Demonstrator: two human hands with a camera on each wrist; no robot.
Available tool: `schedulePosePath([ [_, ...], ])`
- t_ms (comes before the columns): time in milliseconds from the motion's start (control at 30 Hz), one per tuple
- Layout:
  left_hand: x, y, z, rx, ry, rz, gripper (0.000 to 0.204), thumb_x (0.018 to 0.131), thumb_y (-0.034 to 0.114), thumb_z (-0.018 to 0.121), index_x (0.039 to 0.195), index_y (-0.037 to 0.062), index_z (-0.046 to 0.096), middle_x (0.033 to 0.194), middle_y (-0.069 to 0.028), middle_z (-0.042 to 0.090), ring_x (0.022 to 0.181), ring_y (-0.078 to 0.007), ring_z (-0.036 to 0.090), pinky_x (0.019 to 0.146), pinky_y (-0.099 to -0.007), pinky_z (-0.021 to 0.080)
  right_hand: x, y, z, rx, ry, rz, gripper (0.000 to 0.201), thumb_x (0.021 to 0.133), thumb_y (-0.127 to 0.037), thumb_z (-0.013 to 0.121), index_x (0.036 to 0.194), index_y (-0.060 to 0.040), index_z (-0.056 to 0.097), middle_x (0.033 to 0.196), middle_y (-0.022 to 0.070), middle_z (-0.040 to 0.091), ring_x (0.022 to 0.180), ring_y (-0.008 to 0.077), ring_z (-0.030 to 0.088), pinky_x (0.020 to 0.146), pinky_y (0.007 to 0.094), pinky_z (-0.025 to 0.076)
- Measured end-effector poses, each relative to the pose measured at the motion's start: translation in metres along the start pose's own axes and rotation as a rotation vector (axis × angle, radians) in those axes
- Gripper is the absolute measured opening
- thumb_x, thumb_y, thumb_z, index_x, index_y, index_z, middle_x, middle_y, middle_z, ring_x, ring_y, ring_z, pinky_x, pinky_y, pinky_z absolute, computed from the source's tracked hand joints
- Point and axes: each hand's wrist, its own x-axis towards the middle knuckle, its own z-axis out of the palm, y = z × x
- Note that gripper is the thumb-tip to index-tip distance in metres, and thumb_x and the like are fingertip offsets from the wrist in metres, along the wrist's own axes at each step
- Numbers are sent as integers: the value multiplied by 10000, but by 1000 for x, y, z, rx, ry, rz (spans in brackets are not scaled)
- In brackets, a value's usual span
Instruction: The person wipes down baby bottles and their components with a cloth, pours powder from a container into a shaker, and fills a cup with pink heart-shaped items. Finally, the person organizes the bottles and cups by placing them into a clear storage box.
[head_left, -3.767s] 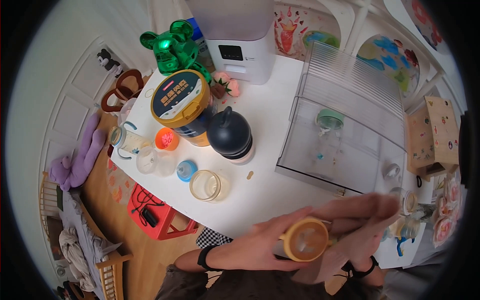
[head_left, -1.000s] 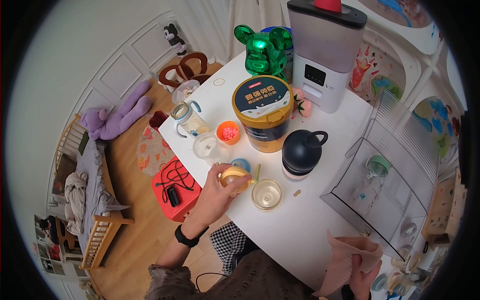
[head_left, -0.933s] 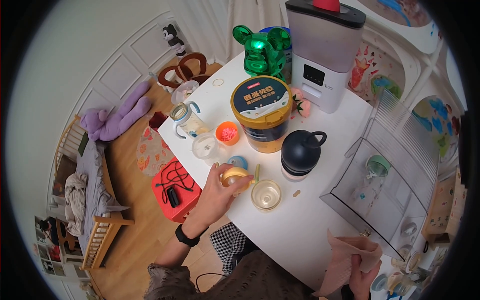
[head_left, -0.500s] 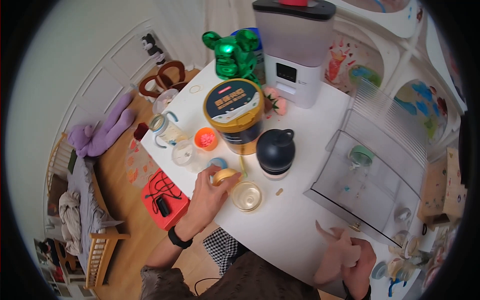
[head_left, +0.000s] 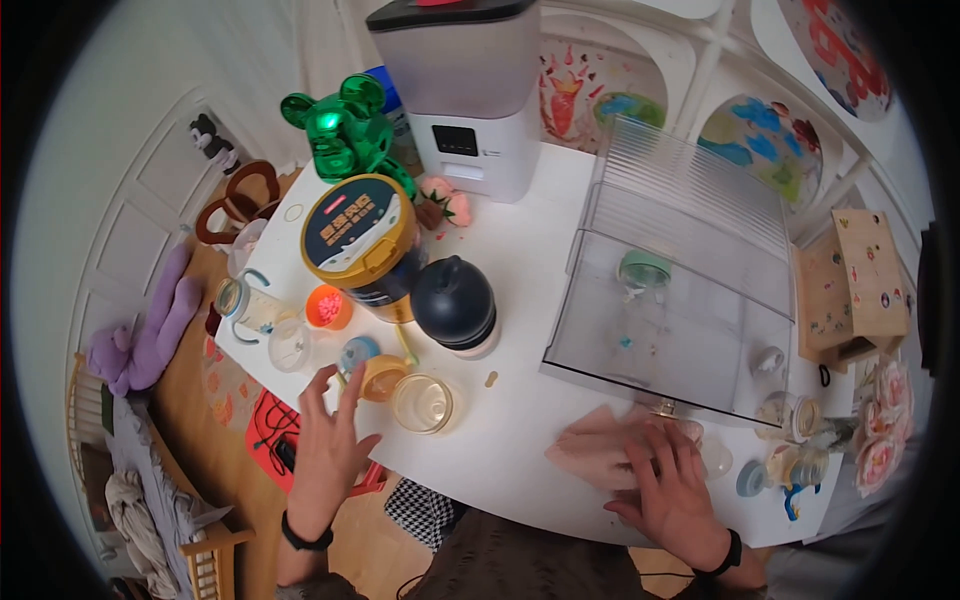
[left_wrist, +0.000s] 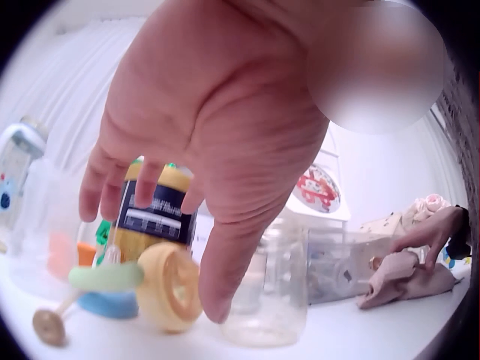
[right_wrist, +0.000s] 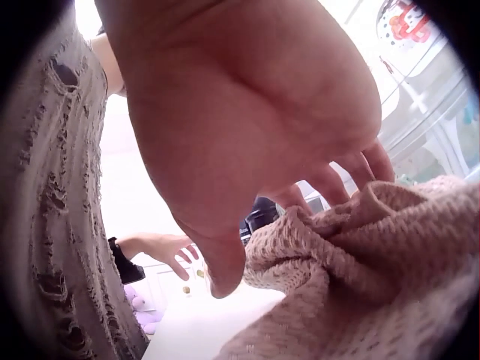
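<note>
My left hand (head_left: 333,445) is spread beside a yellow bottle lid (head_left: 384,380) with side handles, and holds nothing. In the left wrist view that lid (left_wrist: 169,289) stands on its edge, a green piece (left_wrist: 106,277) sticking out on its left, close by my thumb. Right of it stands a clear, lidless bottle (head_left: 422,404); a small blue-topped bottle piece (head_left: 359,353) sits just behind. Over a crumpled pink cloth (head_left: 595,447) on the table's right side is my right hand (head_left: 670,495), its fingers loosely bent. The right wrist view shows those fingertips right at the knitted cloth (right_wrist: 360,255).
A big tub (head_left: 362,235), a black round-topped bottle (head_left: 454,302), an orange cup (head_left: 328,308) and a handled baby bottle (head_left: 250,305) stand behind. A clear plastic cover (head_left: 680,300) fills the table's right back. Several jars (head_left: 800,465) line the right edge.
My left hand has let go of the yellow lid, which now stands on the table, and drawn back toward me. My right hand has put down the pink cloth. The head view has turned right.
</note>
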Motion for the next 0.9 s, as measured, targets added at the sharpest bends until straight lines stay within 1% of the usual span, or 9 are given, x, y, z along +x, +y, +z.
schedulePosePath([
  [100,-17,16,-26,51,30,-9,905,674,21,864,1478,107,456,1408,-228,418,1222,-404,491,1026,-453,475,2,-2,-17,5,12,-27,764,732,-346,856,1351,-35,533,1366,214,488,1269,450,462,1014,523,427],
  [167,-29,23,-37,-61,196,129,819,677,22,866,1408,42,498,1313,-223,508,1168,-398,533,977,-445,491,-1,0,-24,61,76,-106,656,774,-299,828,1316,-30,575,1265,178,569,1165,390,541,962,484,460],
  [200,-36,26,-36,-109,324,226,700,681,36,873,1308,6,564,1172,-188,605,1055,-368,600,896,-411,518,-2,0,-28,55,71,-84,656,774,-299,828,1316,-30,575,1265,178,569,1165,390,541,962,484,460],
  [300,-35,56,-28,-471,267,346,509,720,55,831,1186,-3,634,1052,-168,661,1032,-320,639,899,-413,517,-5,1,-39,7,168,-123,522,775,-201,792,1232,-20,617,1144,144,624,985,336,608,867,446,501],
  [367,-16,85,-10,-495,140,544,541,706,111,880,1196,42,662,1031,-105,666,902,-289,655,805,-360,547,-14,5,-44,39,73,32,421,771,-115,726,1168,-14,630,1107,154,637,878,329,628,773,435,525],
  [433,0,113,11,-543,-4,768,476,775,124,822,1219,53,668,1075,-84,654,964,-284,645,818,-353,542,-27,13,-37,-45,62,177,393,776,-92,696,1156,-18,629,1129,166,631,869,335,634,756,438,531],
  [533,8,141,39,-526,-121,906,448,788,148,807,1216,95,686,1125,-60,655,1062,-278,625,879,-372,531,-45,23,-19,-168,82,417,388,798,-63,647,1184,-33,628,1198,193,613,878,344,646,743,438,543],
  [700,18,174,60,-402,-179,922,508,798,151,790,1286,150,650,1235,-33,601,1159,-268,577,952,-379,497,-62,34,-1,-187,104,565,481,818,-57,632,1298,-62,610,1329,231,566,910,346,655,775,430,556],
  [900,31,192,55,-453,-182,860,475,804,145,790,1260,131,656,1239,-56,603,1171,-302,569,973,-403,501,-70,50,9,-174,107,538,501,837,-57,612,1338,-58,591,1372,259,535,936,355,659,800,425,558],
])
